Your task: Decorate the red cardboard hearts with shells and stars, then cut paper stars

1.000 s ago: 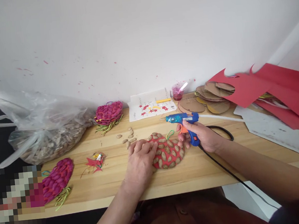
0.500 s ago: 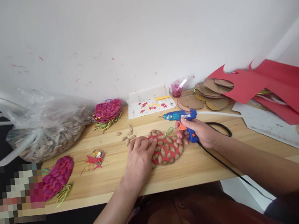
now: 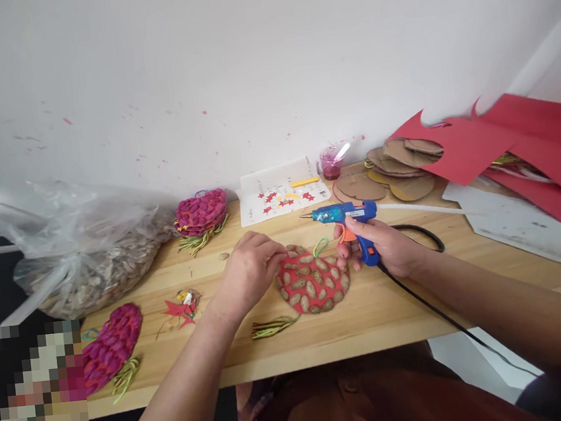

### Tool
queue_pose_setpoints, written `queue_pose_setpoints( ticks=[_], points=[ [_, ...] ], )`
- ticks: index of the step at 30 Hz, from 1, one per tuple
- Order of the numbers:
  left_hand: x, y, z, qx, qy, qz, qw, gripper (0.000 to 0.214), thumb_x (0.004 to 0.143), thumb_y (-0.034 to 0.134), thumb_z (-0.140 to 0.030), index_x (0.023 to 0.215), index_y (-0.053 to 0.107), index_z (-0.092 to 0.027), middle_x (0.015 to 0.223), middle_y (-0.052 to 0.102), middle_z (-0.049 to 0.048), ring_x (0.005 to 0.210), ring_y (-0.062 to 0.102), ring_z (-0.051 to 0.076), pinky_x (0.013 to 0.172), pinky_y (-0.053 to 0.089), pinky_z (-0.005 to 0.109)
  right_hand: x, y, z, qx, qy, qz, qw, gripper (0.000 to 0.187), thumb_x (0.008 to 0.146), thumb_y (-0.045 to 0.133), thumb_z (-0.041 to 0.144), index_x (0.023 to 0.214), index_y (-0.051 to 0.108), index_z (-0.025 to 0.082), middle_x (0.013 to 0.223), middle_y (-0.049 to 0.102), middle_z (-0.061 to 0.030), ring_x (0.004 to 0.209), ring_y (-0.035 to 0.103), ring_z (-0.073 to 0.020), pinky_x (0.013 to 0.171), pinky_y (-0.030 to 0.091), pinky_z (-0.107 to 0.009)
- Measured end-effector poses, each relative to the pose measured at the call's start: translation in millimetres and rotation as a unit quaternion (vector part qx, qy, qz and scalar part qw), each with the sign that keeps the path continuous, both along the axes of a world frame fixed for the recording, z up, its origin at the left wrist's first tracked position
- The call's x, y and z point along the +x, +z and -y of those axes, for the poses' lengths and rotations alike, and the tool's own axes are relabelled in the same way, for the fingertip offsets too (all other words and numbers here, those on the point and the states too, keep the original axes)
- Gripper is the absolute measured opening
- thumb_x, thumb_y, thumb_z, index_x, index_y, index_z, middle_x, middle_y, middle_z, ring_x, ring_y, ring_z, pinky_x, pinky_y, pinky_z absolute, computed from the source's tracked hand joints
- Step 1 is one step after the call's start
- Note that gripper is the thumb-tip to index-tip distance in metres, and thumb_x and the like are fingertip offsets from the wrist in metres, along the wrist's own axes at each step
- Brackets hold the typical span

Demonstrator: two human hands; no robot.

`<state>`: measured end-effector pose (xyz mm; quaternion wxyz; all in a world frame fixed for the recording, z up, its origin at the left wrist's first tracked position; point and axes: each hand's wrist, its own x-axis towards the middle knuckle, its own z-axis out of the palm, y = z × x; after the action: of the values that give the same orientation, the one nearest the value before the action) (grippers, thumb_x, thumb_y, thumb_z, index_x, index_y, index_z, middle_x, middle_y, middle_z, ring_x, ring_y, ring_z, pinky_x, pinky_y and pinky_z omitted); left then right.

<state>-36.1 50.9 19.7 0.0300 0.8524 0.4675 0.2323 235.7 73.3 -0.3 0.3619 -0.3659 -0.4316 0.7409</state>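
Observation:
In the head view my right hand (image 3: 383, 243) is wrapped round the handle of a blue hot glue gun (image 3: 347, 212), its nozzle pointing left above the table. A white glue stick (image 3: 419, 208) sticks out of its back. Below the gun lies a round red disc (image 3: 303, 281) covered with tan peanut-like pieces, with a green loop (image 3: 320, 247) at its top and a yarn tassel (image 3: 273, 326) at lower left. My left hand (image 3: 253, 266) is at the disc's upper left edge, thumb and fingers pinched together. What they hold, if anything, is hidden.
On the left stand a plastic bag (image 3: 102, 267) of tan pieces and pink yarn-covered discs (image 3: 201, 210). Red paper scraps (image 3: 183, 307) lie nearby. Behind are a paper sheet (image 3: 250, 207) and a cup (image 3: 332, 164). Cardboard discs (image 3: 358, 188) and red sheets (image 3: 477, 142) lie right.
My left hand has lifted off the disc's left part and shifted up and left, fingers now pinched at its edge, uncovering the tassel. The glue gun has moved slightly right in view.

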Motion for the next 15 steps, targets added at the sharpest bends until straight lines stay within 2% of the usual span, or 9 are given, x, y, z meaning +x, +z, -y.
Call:
queue_pose_setpoints(
  ticks=[2,5,10,15],
  points=[
    [3.8,-4.1,-8.0,-0.001,-0.033,-0.030,0.999,0.015,0.093,0.059,-0.017,0.090,0.074,-0.019,0.089,0.070,0.0066,0.088,0.059,0.020,0.081,0.049,0.033,0.1,0.2,-0.3,-0.004,-0.004,-0.002,1.000,0.042,0.082,0.069,0.059,0.087,0.061,0.019,0.064,0.065,-0.0025,0.062,0.070,-0.0203,0.045,0.046,-0.022],
    [6.6,-9.3,-16.8,-0.023,-0.057,-0.082,0.995,0.017,0.093,0.059,-0.015,0.093,0.074,-0.021,0.088,0.070,0.0067,0.088,0.059,0.020,0.081,0.049,0.033,-0.2,1.1,-0.4,-0.012,-0.013,0.003,1.000,0.041,0.082,0.068,0.059,0.086,0.062,0.019,0.063,0.065,-0.0025,0.062,0.070,-0.0205,0.044,0.045,-0.022],
    [7.2,-15.3,-23.8,-0.033,-0.066,-0.116,0.990,0.016,0.094,0.058,-0.019,0.097,0.074,-0.022,0.085,0.068,0.0061,0.084,0.059,0.020,0.076,0.048,0.033,-0.8,2.3,-0.7,-0.018,-0.019,0.011,1.000,0.040,0.083,0.067,0.059,0.086,0.062,0.019,0.062,0.065,-0.0022,0.061,0.069,-0.0199,0.043,0.045,-0.022],
    [8.3,-14.5,-22.3,-0.047,-0.058,-0.124,0.989,0.018,0.096,0.054,-0.020,0.095,0.072,-0.021,0.086,0.068,0.0062,0.084,0.060,0.021,0.075,0.048,0.033,-1.1,2.1,-1.1,-0.025,-0.017,0.011,0.999,0.043,0.079,0.071,0.060,0.085,0.062,0.019,0.062,0.064,-0.0019,0.060,0.069,-0.0201,0.043,0.045,-0.022]
  ],
)
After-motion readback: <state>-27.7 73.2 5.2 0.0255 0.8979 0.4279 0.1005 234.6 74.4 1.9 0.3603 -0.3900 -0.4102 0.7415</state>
